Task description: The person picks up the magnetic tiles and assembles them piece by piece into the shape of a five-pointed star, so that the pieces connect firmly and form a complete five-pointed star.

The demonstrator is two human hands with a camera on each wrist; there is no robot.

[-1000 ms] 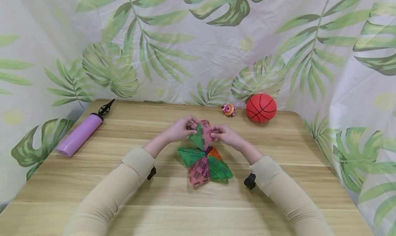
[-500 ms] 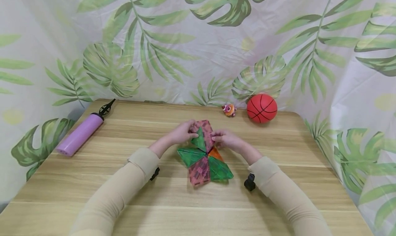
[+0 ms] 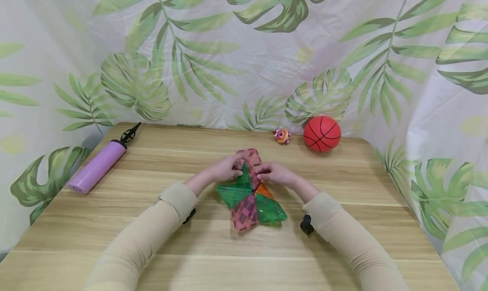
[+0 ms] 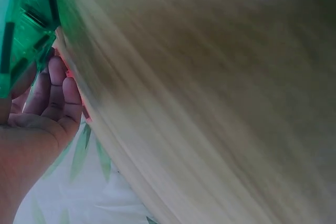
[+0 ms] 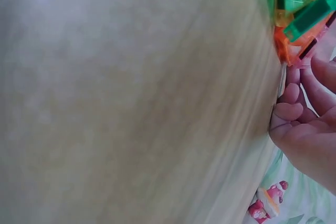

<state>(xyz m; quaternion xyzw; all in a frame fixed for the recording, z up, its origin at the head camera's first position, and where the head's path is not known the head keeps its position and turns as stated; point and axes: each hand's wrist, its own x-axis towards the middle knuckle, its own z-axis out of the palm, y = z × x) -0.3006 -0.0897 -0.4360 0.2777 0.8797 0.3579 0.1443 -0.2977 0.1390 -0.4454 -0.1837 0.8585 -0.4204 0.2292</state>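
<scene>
A flower-like build of see-through magnetic tiles stands mid-table in the head view. My left hand (image 3: 225,170) holds the upright green triangular tile (image 3: 245,178) at its upper left. Opposite it, my right hand (image 3: 279,174) pinches the edge of a pink tile (image 3: 255,179) joined to that green one. Behind them lies another pink tile (image 3: 252,154). Around the centre spread a green piece (image 3: 230,193) at left, a pink square (image 3: 245,217) in front, a green piece (image 3: 270,211) at right and an orange tile (image 3: 265,191). Fingertips are partly hidden in both wrist views.
A purple hand pump (image 3: 98,166) with a black nozzle lies at the table's left. Along the back edge are a small pink-and-orange toy figure (image 3: 282,136) and a red basketball (image 3: 322,134). A leaf-print cloth (image 3: 213,62) hangs behind the table (image 3: 244,265).
Both hands have come slightly down and nearer the build's centre, lowering the green and pink tiles they hold. More of the rear pink tile shows. The other tiles stay nearly in place.
</scene>
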